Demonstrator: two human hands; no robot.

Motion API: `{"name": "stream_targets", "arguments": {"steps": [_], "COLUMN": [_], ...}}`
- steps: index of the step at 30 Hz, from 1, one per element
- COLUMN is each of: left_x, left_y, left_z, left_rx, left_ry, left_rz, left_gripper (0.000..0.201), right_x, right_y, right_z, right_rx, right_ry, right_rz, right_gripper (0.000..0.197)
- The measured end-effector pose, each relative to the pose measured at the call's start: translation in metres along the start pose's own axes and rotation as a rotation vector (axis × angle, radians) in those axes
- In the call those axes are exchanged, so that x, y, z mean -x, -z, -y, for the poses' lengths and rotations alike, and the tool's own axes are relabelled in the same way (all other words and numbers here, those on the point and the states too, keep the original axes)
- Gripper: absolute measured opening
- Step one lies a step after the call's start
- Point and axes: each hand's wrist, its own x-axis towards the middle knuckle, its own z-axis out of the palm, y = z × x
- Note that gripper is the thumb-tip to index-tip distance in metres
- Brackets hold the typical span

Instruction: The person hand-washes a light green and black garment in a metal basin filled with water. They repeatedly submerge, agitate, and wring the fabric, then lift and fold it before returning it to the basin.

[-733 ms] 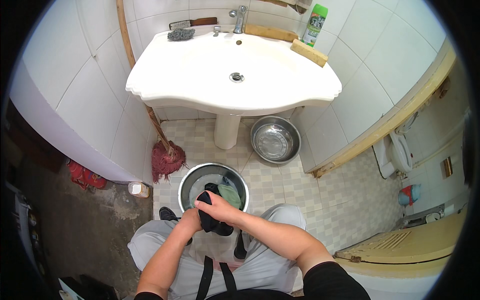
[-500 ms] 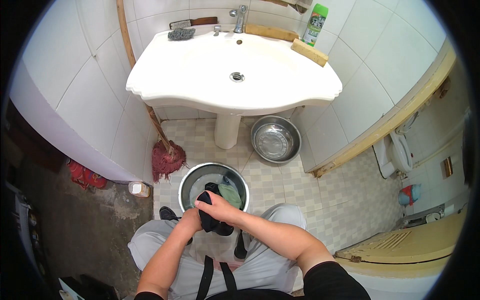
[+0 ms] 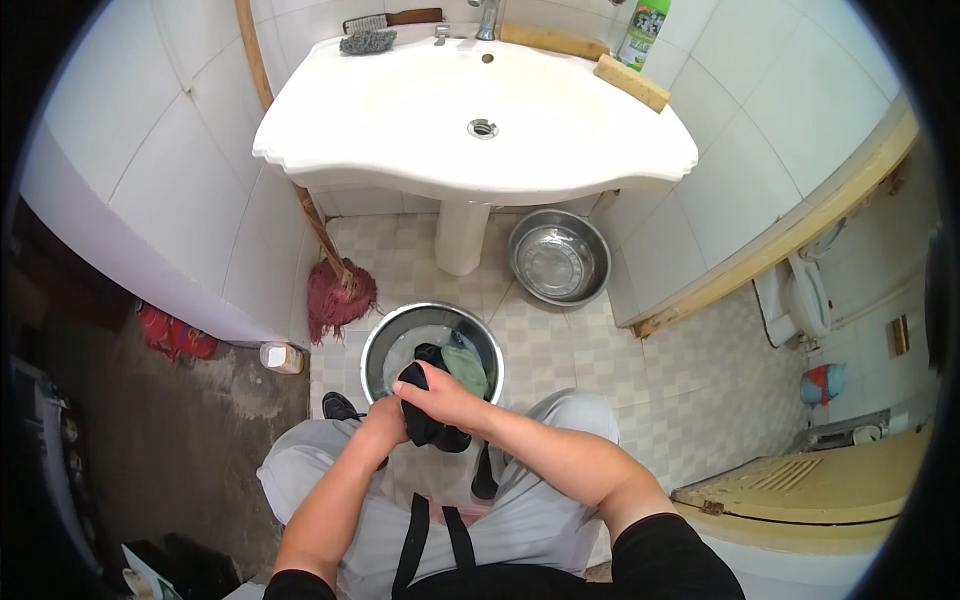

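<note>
Printed label (image 3: 640, 38) by the washbasin (image 3: 400, 130), too small to read
It is on the green-and-white bottle (image 3: 651, 12) at the washbasin's right rear corner.

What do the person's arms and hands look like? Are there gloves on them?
No gloves! The left hand and right hand are bare, and so are the forearms. I can't see a watch or bracelet on either wrist. Higher up, there are short black sleeves, looking plain, with no pattern that I can see.
</note>
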Motion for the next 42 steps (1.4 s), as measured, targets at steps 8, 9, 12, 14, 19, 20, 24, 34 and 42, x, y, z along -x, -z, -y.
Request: {"name": "stream_targets", "arguments": {"steps": [8,9,12,14,19,20,24,34,42], "left_x": [-0.001,0.0,0.0,0.0,0.0,0.0,-0.001,0.003,0.004], "left_y": [-0.004,-0.005,-0.011,-0.01,-0.001,-0.004,-0.012,0.0,-0.006], "left_z": [0.002,0.003,0.009,0.009,-0.001,0.002,0.009,-0.002,0.003], "left_rx": [0.053,0.057,0.051,0.048,0.055,0.056,0.066,0.113,0.093], "left_ry": [0.049,0.053,0.051,0.049,0.062,0.055,0.055,0.033,-0.044], "left_rz": [0.008,0.003,-0.001,0.0,0.006,-0.001,-0.007,-0.033,-0.112], "left_gripper": [0.034,0.034,0.032,0.03,0.028,0.028,0.029,0.028,0.028], "right_x": [0.0,0.001,0.002,0.002,0.002,0.002,0.001,0.002,0.0], "right_y": [0.001,0.001,-0.001,-0.001,0.001,0.0,-0.003,-0.001,-0.001], "right_z": [0.0,0.001,0.005,0.005,0.005,0.003,0.0,0.002,-0.002], "right_rx": [-0.007,-0.012,-0.033,-0.027,-0.001,-0.011,-0.041,-0.041,-0.024], "right_ry": [0.011,0.014,0.002,-0.003,0.019,0.036,0.051,0.046,0.002], "right_rz": [0.008,0.013,0.02,0.018,0.015,0.005,-0.015,-0.018,0.007], "right_gripper": [0.024,0.024,0.024,0.024,0.023,0.025,0.027,0.027,0.024]}}
